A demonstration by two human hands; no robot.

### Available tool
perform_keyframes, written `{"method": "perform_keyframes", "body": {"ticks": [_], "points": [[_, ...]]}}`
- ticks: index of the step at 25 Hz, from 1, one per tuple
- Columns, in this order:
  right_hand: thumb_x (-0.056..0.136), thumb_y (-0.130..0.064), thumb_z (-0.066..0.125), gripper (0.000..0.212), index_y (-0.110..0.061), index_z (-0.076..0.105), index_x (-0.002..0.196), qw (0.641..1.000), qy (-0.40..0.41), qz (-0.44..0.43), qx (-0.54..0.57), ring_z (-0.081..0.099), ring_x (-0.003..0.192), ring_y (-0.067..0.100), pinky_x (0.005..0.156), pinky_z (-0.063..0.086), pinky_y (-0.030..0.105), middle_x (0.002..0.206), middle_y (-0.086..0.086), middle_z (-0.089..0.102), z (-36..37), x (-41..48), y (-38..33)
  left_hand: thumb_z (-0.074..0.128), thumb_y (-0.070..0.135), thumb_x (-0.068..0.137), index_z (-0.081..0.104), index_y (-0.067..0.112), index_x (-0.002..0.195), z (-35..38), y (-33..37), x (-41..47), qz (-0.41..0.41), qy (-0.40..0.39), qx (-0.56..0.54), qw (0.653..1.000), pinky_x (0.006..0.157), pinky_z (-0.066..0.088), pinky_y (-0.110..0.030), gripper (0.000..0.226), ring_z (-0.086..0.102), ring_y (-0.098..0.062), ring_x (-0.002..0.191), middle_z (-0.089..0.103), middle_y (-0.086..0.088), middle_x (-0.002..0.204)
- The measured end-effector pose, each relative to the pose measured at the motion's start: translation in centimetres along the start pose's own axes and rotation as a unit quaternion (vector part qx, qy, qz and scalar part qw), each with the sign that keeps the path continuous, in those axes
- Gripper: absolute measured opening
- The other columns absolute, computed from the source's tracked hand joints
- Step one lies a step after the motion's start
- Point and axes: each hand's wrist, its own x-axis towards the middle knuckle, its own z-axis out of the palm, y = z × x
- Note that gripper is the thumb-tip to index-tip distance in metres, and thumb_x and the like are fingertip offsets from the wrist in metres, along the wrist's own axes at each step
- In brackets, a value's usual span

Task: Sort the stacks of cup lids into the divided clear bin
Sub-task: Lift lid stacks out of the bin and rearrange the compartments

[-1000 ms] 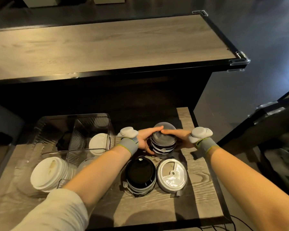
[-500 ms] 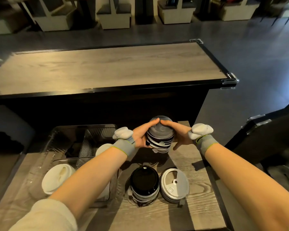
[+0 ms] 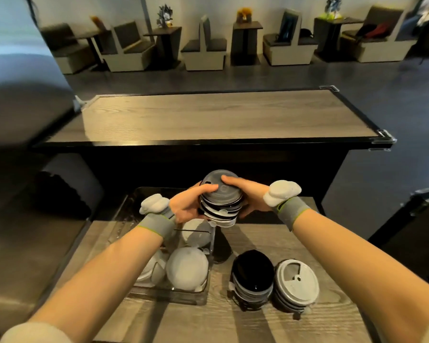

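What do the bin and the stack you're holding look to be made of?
Bin: clear rigid plastic, likely acrylic; the white lids show through its glossy walls.
Held stack: thin moulded plastic lids, translucent grey on top with dark and white bands below. Both the left hand and right hand clasp it.

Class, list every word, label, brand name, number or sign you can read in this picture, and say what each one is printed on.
None can be read.
Held lid stack, gripped by the left hand and right hand: raised marks, too blurred.
Black-topped stack and white-topped stack: no print visible.
White lids in the clear bin: plain.
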Motion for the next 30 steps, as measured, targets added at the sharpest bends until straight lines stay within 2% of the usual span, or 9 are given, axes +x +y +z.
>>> {"method": "perform_keyframes", "body": {"ticks": [3,5,9,12,14,18,22,27,30], "points": [[0.088,-0.026,0.062,0.055,-0.015,0.043,0.138,0.96,0.108,-0.23,-0.121,0.046,0.126,0.02,0.111,0.036,0.034,0.14,0.011,0.047,4.1,1.0,-2.0,0.051,0.022,0.093,0.061,0.024,0.098,-3.6,-0.5,-1.5,0.007,0.039,-0.031,0.999,0.074,0.052,-0.036,0.011,0.064,-0.017,0.084,0.074,0.002,0.077],[0.088,-0.025,0.062,0.048,-0.018,0.049,0.134,0.924,0.076,-0.298,-0.225,0.039,0.133,0.017,0.113,0.027,0.026,0.142,0.009,0.042,6.2,1.4,-3.0,0.051,0.021,0.093,0.062,0.021,0.094,-5.4,-0.6,-2.4,0.017,0.055,-0.051,0.997,0.074,0.051,-0.037,0.011,0.063,-0.019,0.085,0.073,-0.001,0.076],[0.077,-0.03,0.074,0.069,-0.022,0.042,0.138,0.916,0.016,-0.282,-0.285,0.039,0.132,0.016,0.103,0.03,0.02,0.142,0.004,0.04,8.8,2.7,-4.2,0.042,0.038,0.096,0.064,0.017,0.1,-8.4,-0.3,-3.8,0.031,0.052,-0.092,0.994,0.076,0.052,-0.039,0.03,0.064,-0.022,0.089,0.075,-0.005,0.082],[0.083,-0.028,0.068,0.06,-0.019,0.043,0.136,0.935,0.063,-0.291,-0.193,0.045,0.126,0.015,0.1,0.033,0.021,0.138,0.005,0.047,10.2,3.2,-5.1,0.025,0.064,0.091,0.058,0.02,0.118,-10.3,-0.3,-3.6,0.059,0.0,-0.181,0.982,0.09,0.046,-0.049,0.061,0.058,-0.031,0.109,0.067,-0.012,0.112],[0.088,-0.029,0.061,0.052,-0.017,0.043,0.136,0.942,0.083,-0.292,-0.142,0.046,0.119,0.01,0.097,0.033,0.021,0.132,0.0,0.05,11.1,3.3,-5.6,0.018,0.071,0.087,0.055,0.023,0.123,-11.1,-0.3,-3.2,0.071,-0.011,-0.202,0.977,0.094,0.044,-0.052,0.07,0.053,-0.035,0.119,0.06,-0.013,0.123],[0.093,-0.032,0.052,0.048,-0.016,0.041,0.136,0.95,0.104,-0.282,-0.087,0.046,0.121,0.013,0.097,0.033,0.023,0.128,0.001,0.05,12.1,4.1,-5.7,0.031,0.063,0.091,0.061,0.027,0.114,-11.4,-0.4,-2.5,0.076,0.024,-0.166,0.983,0.103,0.041,-0.053,0.052,0.056,-0.03,0.119,0.065,-0.008,0.119],[0.09,-0.041,0.049,0.054,-0.016,0.039,0.137,0.959,0.099,-0.26,-0.053,0.047,0.117,0.016,0.096,0.038,0.022,0.121,0.0,0.048,12.3,4.5,-5.3,0.047,0.033,0.093,0.06,0.02,0.107,-11.8,-0.9,-2.4,0.065,0.078,-0.107,0.989,0.086,0.049,-0.039,0.022,0.06,-0.024,0.1,0.065,-0.005,0.105],[0.098,-0.023,0.043,0.043,-0.011,0.038,0.138,0.96,0.123,-0.251,-0.019,0.049,0.102,0.005,0.071,0.041,-0.005,0.115,-0.002,0.047,12.6,2.9,-4.2,0.048,0.025,0.09,0.059,0.016,0.093,-12.7,-0.9,-2.7,0.041,0.124,-0.101,0.986,0.074,0.046,-0.031,0.015,0.059,-0.022,0.085,0.063,-0.004,0.091],[0.096,-0.023,0.046,0.038,-0.011,0.046,0.132,0.963,0.123,-0.224,-0.085,0.048,0.107,0.01,0.078,0.042,0.005,0.115,0.0,0.051,12.1,1.3,-2.1,0.046,0.025,0.091,0.057,0.017,0.081,-13.1,-0.9,-3.4,0.055,0.162,-0.112,0.979,0.069,0.045,-0.029,0.017,0.057,-0.02,0.078,0.061,-0.004,0.083]]}}
